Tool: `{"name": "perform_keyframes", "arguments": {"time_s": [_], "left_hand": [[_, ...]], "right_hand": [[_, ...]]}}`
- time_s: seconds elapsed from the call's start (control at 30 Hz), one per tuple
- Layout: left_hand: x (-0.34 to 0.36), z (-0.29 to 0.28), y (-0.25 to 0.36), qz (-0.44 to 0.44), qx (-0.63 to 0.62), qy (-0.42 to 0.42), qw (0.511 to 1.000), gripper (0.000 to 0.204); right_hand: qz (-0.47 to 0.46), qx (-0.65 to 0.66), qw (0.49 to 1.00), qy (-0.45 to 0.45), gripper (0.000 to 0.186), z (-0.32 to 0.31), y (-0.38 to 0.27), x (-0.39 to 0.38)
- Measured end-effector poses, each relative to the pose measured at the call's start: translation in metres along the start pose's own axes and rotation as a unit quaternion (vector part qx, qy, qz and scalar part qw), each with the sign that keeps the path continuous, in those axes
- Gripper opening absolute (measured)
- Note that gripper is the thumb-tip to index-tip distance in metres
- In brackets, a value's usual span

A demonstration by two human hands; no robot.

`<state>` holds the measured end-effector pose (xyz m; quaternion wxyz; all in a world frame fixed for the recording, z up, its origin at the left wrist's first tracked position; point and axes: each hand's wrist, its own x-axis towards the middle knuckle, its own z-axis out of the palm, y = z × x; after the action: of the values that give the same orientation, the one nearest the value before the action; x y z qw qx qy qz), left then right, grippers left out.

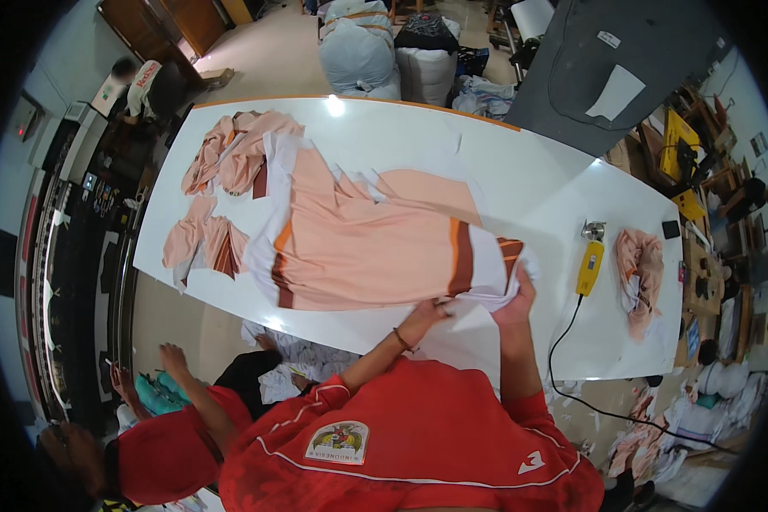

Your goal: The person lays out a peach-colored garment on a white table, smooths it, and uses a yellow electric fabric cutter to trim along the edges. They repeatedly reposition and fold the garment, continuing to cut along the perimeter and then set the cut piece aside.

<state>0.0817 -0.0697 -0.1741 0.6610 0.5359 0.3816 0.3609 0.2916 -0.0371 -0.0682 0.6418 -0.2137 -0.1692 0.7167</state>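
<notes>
A large peach fabric piece with white margins and orange and brown bands lies spread over the white table. My right hand is closed on the white margin at its right end, where that end is lifted and folded. At the near edge, my left hand has its fingers curled against the cloth, partly hidden by it. Beneath the far side shows another peach panel. To the right, a yellow electric rotary cutter with a round blade lies apart from both hands.
Peach fabric pieces lie in heaps at the table's left and in a bundle at its right. The cutter's black cord runs over the near edge. A person in red is at lower left; stuffed sacks stand beyond.
</notes>
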Motion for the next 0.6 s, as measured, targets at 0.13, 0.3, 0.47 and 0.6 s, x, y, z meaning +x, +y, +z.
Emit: {"name": "perform_keyframes", "arguments": {"time_s": [0.13, 0.3, 0.47, 0.6], "left_hand": [[-0.008, -0.076, -0.045, 0.14, -0.442, 0.255, 0.849, 0.034], [-0.032, -0.22, 0.126, 0.311, -0.558, 0.108, 0.762, 0.052], [-0.069, -0.275, 0.247, 0.405, -0.422, 0.087, 0.807, 0.053], [-0.04, -0.331, 0.278, 0.411, -0.412, 0.014, 0.813, 0.04]], "right_hand": [[-0.078, -0.008, 0.996, -0.039, 0.06, 0.023, -0.024, -0.011], [-0.279, -0.016, 0.959, -0.041, 0.054, 0.034, -0.086, -0.023], [-0.46, -0.101, 0.88, 0.059, 0.045, 0.071, -0.174, -0.037], [-0.44, -0.124, 0.883, 0.106, 0.04, 0.115, -0.208, -0.014]]}}
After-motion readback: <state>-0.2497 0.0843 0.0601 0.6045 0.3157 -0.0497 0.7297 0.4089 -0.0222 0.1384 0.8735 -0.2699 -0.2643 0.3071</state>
